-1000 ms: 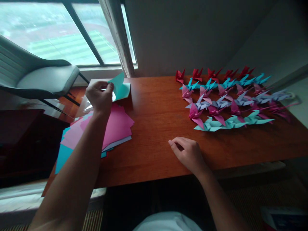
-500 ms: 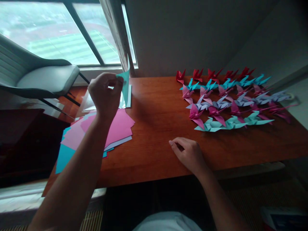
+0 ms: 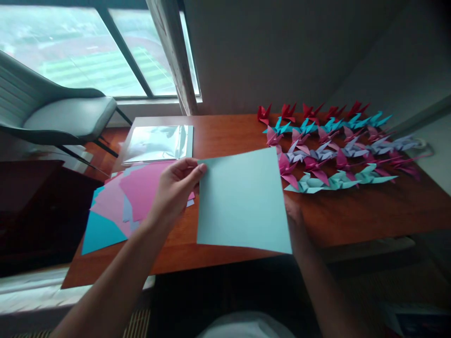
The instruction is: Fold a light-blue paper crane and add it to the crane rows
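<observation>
My left hand [image 3: 176,185] pinches the upper left corner of a pale teal square sheet of paper [image 3: 243,199] and holds it flat over the front middle of the wooden table [image 3: 352,218]. My right hand [image 3: 293,217] is mostly hidden under the sheet's right edge; only its wrist side shows. Left of the sheet lies a loose stack of pink, lilac and blue paper sheets [image 3: 127,197]. Rows of folded paper cranes [image 3: 334,145] in red, blue, pink, lilac and teal cover the table's right side.
A shiny clear plastic sleeve [image 3: 158,143] lies at the table's back left. A grey chair [image 3: 66,115] stands beyond the table by the window [image 3: 88,51]. The wall runs behind the cranes.
My left hand lifted the teal sheet from the plastic sleeve at the back left and carried it to the front middle, where it now covers my right hand.
</observation>
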A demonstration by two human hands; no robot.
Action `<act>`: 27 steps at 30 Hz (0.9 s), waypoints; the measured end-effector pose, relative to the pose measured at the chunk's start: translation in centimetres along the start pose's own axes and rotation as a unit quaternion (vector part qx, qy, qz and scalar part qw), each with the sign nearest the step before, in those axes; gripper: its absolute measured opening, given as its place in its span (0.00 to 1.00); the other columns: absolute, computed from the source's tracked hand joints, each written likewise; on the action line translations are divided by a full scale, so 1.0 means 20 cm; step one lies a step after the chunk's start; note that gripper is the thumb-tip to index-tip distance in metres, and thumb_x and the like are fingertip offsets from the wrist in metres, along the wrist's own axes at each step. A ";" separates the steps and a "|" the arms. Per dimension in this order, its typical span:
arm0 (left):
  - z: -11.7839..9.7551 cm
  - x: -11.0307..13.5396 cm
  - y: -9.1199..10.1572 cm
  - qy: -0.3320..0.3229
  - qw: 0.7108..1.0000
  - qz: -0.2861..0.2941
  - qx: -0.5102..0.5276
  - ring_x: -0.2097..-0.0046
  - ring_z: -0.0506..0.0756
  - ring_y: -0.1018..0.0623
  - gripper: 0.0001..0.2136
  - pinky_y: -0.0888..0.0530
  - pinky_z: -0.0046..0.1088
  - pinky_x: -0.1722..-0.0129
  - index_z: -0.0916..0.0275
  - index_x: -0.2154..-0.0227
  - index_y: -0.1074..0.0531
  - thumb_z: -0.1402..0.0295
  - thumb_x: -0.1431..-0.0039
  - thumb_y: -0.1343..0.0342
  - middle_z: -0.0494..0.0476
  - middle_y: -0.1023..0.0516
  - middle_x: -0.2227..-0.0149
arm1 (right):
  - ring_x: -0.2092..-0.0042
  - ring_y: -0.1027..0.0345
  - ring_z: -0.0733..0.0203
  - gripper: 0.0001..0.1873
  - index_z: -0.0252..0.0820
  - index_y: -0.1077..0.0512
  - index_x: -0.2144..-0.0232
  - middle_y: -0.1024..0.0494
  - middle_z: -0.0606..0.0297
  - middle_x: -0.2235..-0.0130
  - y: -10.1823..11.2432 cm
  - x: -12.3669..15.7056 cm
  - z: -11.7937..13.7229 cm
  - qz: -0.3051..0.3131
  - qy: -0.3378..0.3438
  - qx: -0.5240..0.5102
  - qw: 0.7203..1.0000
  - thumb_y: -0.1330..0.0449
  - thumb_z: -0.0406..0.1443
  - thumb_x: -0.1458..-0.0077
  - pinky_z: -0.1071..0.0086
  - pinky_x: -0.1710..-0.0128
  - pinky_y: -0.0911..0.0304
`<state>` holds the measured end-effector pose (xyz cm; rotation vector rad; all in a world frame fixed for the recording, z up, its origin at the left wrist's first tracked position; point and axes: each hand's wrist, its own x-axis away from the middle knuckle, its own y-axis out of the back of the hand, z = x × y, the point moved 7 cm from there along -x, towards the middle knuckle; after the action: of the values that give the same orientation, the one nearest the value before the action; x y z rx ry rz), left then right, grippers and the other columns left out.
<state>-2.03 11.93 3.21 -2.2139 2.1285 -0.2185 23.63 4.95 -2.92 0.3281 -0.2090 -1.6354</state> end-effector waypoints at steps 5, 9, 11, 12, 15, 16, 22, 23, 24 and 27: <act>0.20 0.00 0.03 0.008 0.994 0.004 -0.109 0.80 0.46 0.31 0.13 0.36 0.19 0.82 0.62 0.71 0.28 0.60 0.49 0.32 0.45 0.29 0.79 | 0.56 0.22 0.51 0.24 0.44 0.24 0.52 0.17 0.57 0.59 0.00 -0.01 -0.05 -0.008 -0.026 -0.064 0.998 0.49 0.53 0.34 0.62 0.57 0.27; 0.19 0.03 0.00 -0.016 0.991 0.055 -0.125 0.77 0.46 0.31 0.11 0.36 0.20 0.79 0.62 0.67 0.29 0.62 0.46 0.34 0.47 0.28 0.77 | 0.62 0.21 0.53 0.21 0.43 0.29 0.48 0.17 0.59 0.62 -0.05 -0.01 -0.07 0.021 -0.025 -0.038 0.999 0.39 0.47 0.39 0.63 0.62 0.26; 0.18 0.05 -0.01 -0.027 0.987 0.076 -0.142 0.77 0.47 0.32 0.10 0.37 0.20 0.79 0.62 0.63 0.28 0.64 0.44 0.37 0.47 0.29 0.77 | 0.62 0.21 0.53 0.20 0.42 0.29 0.48 0.17 0.58 0.62 -0.05 -0.02 -0.07 0.013 -0.017 -0.013 1.000 0.39 0.45 0.39 0.63 0.62 0.25; 0.17 0.06 -0.01 -0.027 0.984 0.088 -0.152 0.76 0.47 0.33 0.11 0.38 0.20 0.79 0.62 0.60 0.28 0.64 0.42 0.38 0.47 0.31 0.77 | 0.62 0.21 0.53 0.19 0.42 0.28 0.49 0.17 0.58 0.63 -0.05 -0.02 -0.07 0.012 -0.012 -0.003 1.000 0.39 0.45 0.39 0.63 0.62 0.25; 0.17 0.12 0.00 -0.021 0.972 0.122 -0.199 0.77 0.47 0.35 0.16 0.40 0.21 0.79 0.63 0.50 0.29 0.65 0.39 0.42 0.45 0.35 0.77 | 0.60 0.20 0.53 0.19 0.42 0.28 0.48 0.17 0.58 0.62 -0.05 -0.02 -0.06 0.027 0.001 0.013 1.000 0.40 0.44 0.38 0.62 0.61 0.25; 0.17 0.14 0.01 -0.026 0.966 0.124 -0.226 0.77 0.47 0.35 0.17 0.39 0.21 0.78 0.63 0.48 0.30 0.66 0.38 0.43 0.44 0.35 0.77 | 0.60 0.20 0.53 0.18 0.42 0.28 0.49 0.16 0.58 0.61 -0.05 -0.03 -0.05 0.036 0.006 0.020 0.999 0.40 0.44 0.37 0.62 0.60 0.25; 0.16 0.30 0.08 -0.101 0.902 0.104 -0.408 0.74 0.48 0.28 0.16 0.32 0.23 0.72 0.60 0.46 0.29 0.67 0.36 0.46 0.47 0.26 0.74 | 0.62 0.23 0.54 0.14 0.42 0.25 0.51 0.17 0.59 0.61 -0.05 -0.08 0.04 0.057 0.089 0.162 0.981 0.39 0.39 0.37 0.61 0.60 0.27; 0.16 0.32 0.09 -0.109 0.897 0.093 -0.418 0.74 0.48 0.28 0.15 0.32 0.23 0.72 0.60 0.46 0.29 0.67 0.36 0.46 0.47 0.26 0.74 | 0.60 0.23 0.53 0.14 0.42 0.26 0.50 0.18 0.58 0.60 -0.05 -0.08 0.07 0.034 0.115 0.191 0.974 0.40 0.38 0.37 0.59 0.58 0.27; 0.15 0.35 0.10 -0.119 0.892 0.079 -0.428 0.75 0.48 0.28 0.15 0.31 0.23 0.72 0.60 0.47 0.29 0.67 0.36 0.46 0.47 0.26 0.74 | 0.57 0.24 0.51 0.15 0.42 0.27 0.49 0.18 0.57 0.58 -0.04 -0.08 0.10 0.010 0.144 0.216 0.966 0.40 0.37 0.37 0.57 0.54 0.27; 0.15 0.42 0.11 -0.137 0.866 0.031 -0.479 0.77 0.48 0.28 0.13 0.33 0.23 0.74 0.59 0.50 0.27 0.67 0.36 0.46 0.46 0.25 0.75 | 0.44 0.29 0.48 0.20 0.44 0.31 0.42 0.23 0.53 0.46 -0.07 0.00 0.20 -0.011 0.233 0.258 0.937 0.42 0.34 0.36 0.50 0.42 0.34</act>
<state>-3.48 3.37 0.48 -2.3019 2.3914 1.3574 21.06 4.83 0.32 1.1093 -0.2705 -1.4580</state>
